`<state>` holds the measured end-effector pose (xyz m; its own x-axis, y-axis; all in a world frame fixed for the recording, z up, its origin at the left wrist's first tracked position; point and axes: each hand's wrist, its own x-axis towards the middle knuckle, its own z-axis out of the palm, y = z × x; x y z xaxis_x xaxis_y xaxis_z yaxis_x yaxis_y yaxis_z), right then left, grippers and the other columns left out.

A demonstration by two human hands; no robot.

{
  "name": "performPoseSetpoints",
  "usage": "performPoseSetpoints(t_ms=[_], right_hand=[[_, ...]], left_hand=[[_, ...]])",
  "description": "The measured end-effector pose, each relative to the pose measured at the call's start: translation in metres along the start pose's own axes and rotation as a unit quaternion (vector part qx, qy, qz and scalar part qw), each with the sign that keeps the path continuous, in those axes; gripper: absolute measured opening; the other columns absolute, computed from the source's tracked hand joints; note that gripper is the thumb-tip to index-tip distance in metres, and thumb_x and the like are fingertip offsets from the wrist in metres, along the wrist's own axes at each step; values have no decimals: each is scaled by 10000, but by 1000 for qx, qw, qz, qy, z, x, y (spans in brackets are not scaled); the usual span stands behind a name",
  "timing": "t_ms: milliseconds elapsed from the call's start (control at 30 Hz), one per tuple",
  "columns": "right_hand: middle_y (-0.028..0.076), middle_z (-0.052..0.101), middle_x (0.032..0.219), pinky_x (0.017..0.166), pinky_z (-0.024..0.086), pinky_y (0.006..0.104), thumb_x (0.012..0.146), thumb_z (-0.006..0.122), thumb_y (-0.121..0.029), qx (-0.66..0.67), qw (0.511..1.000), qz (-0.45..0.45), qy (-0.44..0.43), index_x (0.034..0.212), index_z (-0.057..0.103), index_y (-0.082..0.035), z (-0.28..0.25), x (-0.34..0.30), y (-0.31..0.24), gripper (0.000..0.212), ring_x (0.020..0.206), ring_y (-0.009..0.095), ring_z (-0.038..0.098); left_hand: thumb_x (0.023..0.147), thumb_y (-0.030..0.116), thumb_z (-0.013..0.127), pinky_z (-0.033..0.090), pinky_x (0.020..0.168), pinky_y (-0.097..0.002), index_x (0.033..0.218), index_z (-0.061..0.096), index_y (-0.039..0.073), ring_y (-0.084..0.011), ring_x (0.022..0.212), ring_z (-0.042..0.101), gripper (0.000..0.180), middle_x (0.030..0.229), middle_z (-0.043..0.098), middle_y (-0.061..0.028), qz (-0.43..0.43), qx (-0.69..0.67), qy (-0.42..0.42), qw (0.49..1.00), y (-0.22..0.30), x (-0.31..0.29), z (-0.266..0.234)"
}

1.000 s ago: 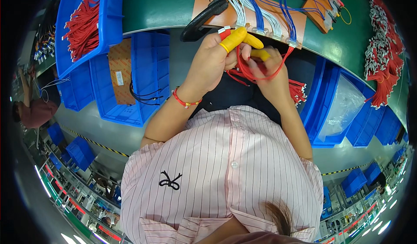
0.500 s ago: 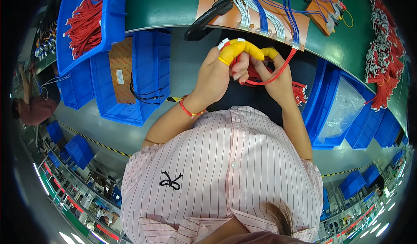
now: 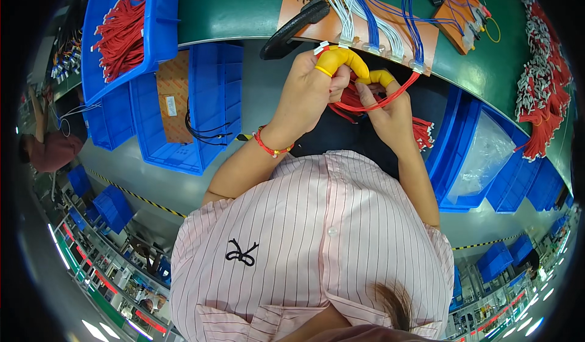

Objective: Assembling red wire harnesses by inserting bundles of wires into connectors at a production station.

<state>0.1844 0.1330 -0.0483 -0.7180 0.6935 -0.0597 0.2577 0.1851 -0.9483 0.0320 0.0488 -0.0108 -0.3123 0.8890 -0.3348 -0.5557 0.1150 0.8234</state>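
Via cam I saw L hand (image 3: pixel 308 92) gripping red wires (image 3: pixel 384 103), fingers closed; R hand (image 3: pixel 393 113), near right, had curled fingers, grip unclear.

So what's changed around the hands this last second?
The yellow-tipped left hand has eased from the edge of the orange board toward the body. The wide loop of thin red wires has drawn into a tighter bundle. The left hand still holds them; the right hand stays close. The board and curved black handle stayed put.
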Motion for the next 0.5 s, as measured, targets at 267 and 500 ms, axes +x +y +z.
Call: performPoseSetpoints(t_ms=[267, 500], right_hand=[[73, 635, 744, 598, 475, 260, 899, 639, -96, 37, 999, 36, 6, 929, 629, 32, -1, -2, 5, 131, 631, 117, 601], [74, 637, 750, 611, 464, 246, 908, 624, -83, 106, 993, 55, 21, 999, 616, 30, -1, -4, -3, 145, 654, 99, 589]], left_hand=[[998, 156, 353, 235, 449, -216, 908, 577, -37, -47, 477, 276, 310, 572, 377, 40, 3, 13, 13, 1000, -1, 1, 1], [1009, 185, 346, 343, 507, -235, 986, 582, -57, -74, 517, 369, 338, 619, 438, 2, 5, -80, -41, 996, 1, 1, -4]])
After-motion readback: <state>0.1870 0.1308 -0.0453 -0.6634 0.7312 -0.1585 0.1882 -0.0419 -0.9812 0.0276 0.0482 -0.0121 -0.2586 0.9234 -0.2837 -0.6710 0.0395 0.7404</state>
